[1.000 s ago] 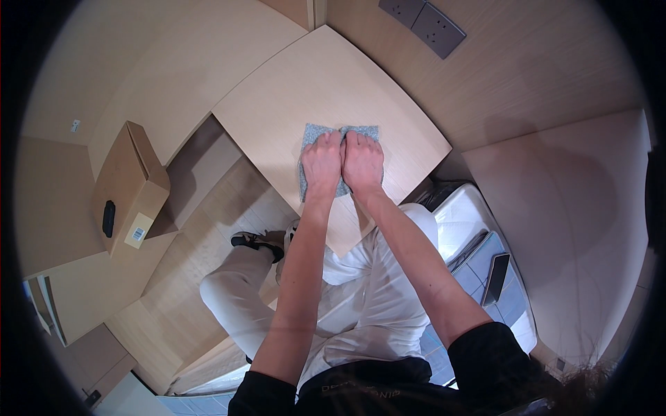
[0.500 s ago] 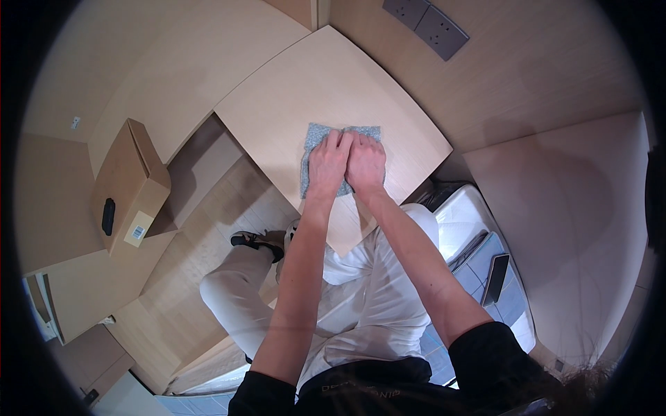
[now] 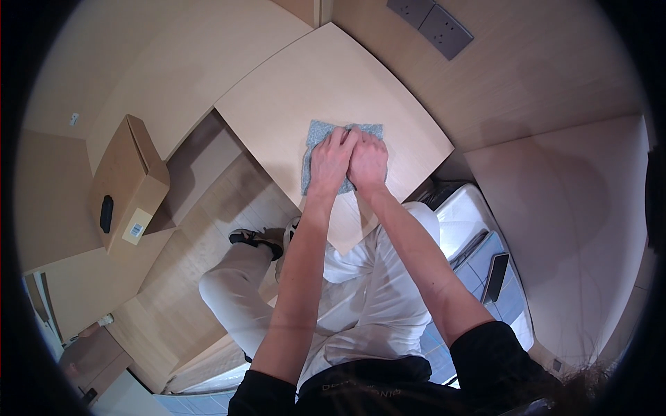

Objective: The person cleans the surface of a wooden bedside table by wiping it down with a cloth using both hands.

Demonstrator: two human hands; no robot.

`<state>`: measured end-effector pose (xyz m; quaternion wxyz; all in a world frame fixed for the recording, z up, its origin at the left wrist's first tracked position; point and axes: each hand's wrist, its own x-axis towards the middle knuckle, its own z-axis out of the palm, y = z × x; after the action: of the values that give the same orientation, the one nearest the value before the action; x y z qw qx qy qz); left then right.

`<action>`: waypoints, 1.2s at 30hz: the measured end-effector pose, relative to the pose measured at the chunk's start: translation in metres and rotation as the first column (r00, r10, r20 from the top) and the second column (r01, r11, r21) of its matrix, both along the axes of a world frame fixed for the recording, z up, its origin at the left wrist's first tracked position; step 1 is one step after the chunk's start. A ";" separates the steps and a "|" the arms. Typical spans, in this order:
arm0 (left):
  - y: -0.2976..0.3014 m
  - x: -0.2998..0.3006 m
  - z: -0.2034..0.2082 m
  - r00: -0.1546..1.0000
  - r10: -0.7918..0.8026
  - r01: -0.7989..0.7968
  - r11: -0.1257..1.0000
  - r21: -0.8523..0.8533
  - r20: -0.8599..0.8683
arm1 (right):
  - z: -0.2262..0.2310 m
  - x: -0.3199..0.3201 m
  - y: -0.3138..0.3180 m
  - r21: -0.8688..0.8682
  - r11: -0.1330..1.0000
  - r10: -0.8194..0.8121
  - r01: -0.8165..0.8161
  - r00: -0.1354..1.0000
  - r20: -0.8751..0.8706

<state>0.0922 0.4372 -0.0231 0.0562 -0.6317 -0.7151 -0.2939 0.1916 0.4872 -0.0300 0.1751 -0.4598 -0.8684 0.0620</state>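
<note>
A grey, speckled cloth (image 3: 321, 129) lies flat on the pale wooden tabletop (image 3: 319, 76), its corners showing around my hands. My left hand (image 3: 330, 163) and my right hand (image 3: 368, 161) are side by side over its middle, touching each other. Both have their fingers bent and drawn together on the fabric, which they appear to grip. The fingertips are partly hidden, and so is the middle of the cloth.
At the left stands a cardboard box (image 3: 123, 184) with a black handle. A phone (image 3: 495, 277) lies on blue-checked bedding at the right. Power sockets (image 3: 447, 32) are on the wall beyond the table. My bent legs are below the table's near corner.
The whole view has shifted slightly. My hands keep the same hold on the cloth, with the fingers hardly changed.
</note>
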 end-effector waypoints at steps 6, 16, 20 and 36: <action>0.000 0.000 0.000 0.997 -0.017 0.018 1.000 -0.019 0.071 | -0.001 0.000 0.000 0.007 1.000 -0.002 0.002 1.000 0.006; 0.003 0.000 -0.002 0.999 0.049 -0.049 0.998 -0.037 0.005 | 0.001 -0.001 0.001 -0.007 1.000 -0.005 0.005 1.000 -0.025; 0.007 0.001 -0.003 0.997 0.076 -0.075 0.997 -0.036 0.018 | -0.001 -0.001 0.005 -0.008 1.000 -0.009 0.008 0.999 -0.044; 0.030 -0.011 -0.019 0.986 0.055 -0.050 0.998 -0.035 0.154 | 0.003 -0.011 0.023 -0.031 0.998 -0.048 0.047 0.998 -0.046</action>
<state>0.0815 0.4676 -0.0424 -0.0016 -0.5885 -0.7382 -0.3296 0.1803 0.5104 -0.0267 0.1900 -0.4813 -0.8519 0.0813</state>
